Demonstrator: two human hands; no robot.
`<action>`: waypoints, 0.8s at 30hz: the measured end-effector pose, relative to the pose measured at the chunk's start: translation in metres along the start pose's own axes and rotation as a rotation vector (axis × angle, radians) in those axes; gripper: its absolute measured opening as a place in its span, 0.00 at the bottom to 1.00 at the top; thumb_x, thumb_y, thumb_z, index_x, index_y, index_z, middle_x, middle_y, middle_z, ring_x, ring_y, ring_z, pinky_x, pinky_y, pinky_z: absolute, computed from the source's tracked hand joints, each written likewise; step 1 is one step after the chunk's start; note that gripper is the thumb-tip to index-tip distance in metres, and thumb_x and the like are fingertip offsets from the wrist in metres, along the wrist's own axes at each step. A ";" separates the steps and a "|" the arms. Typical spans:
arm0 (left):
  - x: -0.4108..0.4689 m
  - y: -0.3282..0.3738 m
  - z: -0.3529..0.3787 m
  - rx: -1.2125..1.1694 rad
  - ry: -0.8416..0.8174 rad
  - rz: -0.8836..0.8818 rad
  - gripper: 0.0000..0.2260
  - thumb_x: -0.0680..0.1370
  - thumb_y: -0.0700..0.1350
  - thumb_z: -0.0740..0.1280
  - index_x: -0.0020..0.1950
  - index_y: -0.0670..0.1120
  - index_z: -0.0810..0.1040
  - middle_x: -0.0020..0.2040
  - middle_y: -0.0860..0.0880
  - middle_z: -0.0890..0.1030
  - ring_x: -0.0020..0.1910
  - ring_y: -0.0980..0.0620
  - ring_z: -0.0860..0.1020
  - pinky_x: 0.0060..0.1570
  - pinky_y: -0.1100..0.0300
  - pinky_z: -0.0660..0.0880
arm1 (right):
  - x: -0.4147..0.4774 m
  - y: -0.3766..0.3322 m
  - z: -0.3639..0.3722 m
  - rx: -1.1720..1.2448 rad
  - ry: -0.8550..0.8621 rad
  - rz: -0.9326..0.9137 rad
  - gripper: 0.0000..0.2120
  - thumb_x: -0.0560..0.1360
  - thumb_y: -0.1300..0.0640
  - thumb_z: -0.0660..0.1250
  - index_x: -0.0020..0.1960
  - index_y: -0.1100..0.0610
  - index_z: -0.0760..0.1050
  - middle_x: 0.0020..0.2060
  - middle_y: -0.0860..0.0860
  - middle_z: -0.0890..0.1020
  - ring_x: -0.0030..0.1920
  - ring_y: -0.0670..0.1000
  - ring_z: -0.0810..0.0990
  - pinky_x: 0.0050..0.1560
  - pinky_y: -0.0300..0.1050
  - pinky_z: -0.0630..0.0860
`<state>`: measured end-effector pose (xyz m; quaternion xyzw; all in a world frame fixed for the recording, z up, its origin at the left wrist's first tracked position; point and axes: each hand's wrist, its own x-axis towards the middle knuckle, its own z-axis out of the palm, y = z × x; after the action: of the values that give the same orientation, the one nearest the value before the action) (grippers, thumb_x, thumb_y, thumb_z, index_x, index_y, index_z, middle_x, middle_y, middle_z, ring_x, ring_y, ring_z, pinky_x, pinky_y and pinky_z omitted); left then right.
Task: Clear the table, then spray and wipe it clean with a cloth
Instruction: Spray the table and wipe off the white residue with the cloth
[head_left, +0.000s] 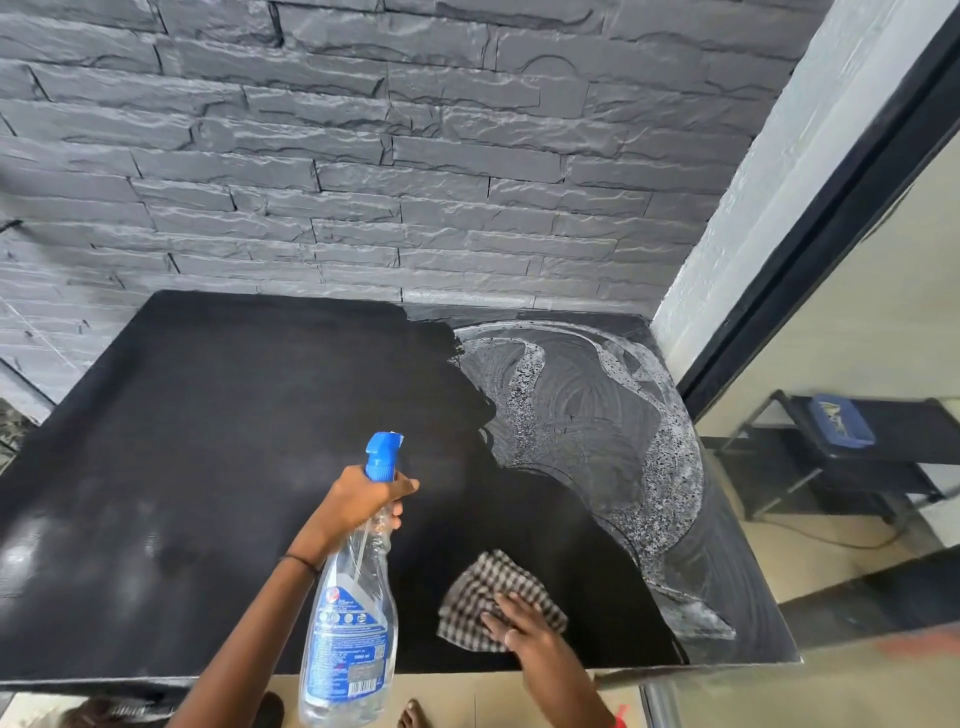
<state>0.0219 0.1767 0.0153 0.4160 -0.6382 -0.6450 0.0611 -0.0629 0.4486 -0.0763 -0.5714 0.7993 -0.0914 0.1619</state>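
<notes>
The black table (218, 426) fills the middle of the head view, with wet swirled streaks (587, 415) shining on its right part. My left hand (363, 501) grips the neck of a clear spray bottle (349, 618) with a blue nozzle, held above the table's front and aimed toward the far side. My right hand (519, 626) lies flat with fingers spread on a brown-and-white checked cloth (483, 587), which is bunched on the table near the front edge.
A dark stone-brick wall (363, 156) stands right behind the table. A white pillar and a black-framed glass panel (831, 234) run along the right side. Behind the glass is a black shelf with a blue tray (841, 421). Bare feet (413, 714) show on the tiled floor below.
</notes>
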 end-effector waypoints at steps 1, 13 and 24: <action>0.001 0.000 -0.002 0.015 -0.002 0.005 0.08 0.72 0.43 0.73 0.39 0.41 0.77 0.29 0.46 0.78 0.26 0.50 0.77 0.30 0.59 0.77 | -0.007 0.013 -0.006 0.002 -0.061 0.059 0.33 0.39 0.49 0.84 0.43 0.36 0.83 0.50 0.38 0.84 0.50 0.37 0.82 0.57 0.19 0.64; 0.020 0.007 -0.014 0.050 0.003 -0.001 0.08 0.73 0.43 0.72 0.42 0.40 0.76 0.31 0.44 0.78 0.28 0.50 0.78 0.32 0.59 0.78 | 0.127 0.047 -0.041 0.116 0.182 0.172 0.32 0.71 0.74 0.54 0.72 0.54 0.66 0.73 0.55 0.65 0.74 0.50 0.62 0.74 0.34 0.47; 0.056 0.035 -0.011 0.033 -0.018 0.014 0.08 0.73 0.42 0.72 0.39 0.41 0.75 0.29 0.45 0.77 0.26 0.51 0.77 0.31 0.59 0.77 | 0.035 0.042 -0.018 0.032 0.036 0.003 0.21 0.53 0.54 0.79 0.45 0.42 0.84 0.55 0.39 0.82 0.73 0.44 0.60 0.64 0.24 0.49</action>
<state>-0.0232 0.1282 0.0220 0.4066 -0.6520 -0.6377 0.0530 -0.1171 0.4283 -0.0786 -0.5659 0.8014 -0.1142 0.1565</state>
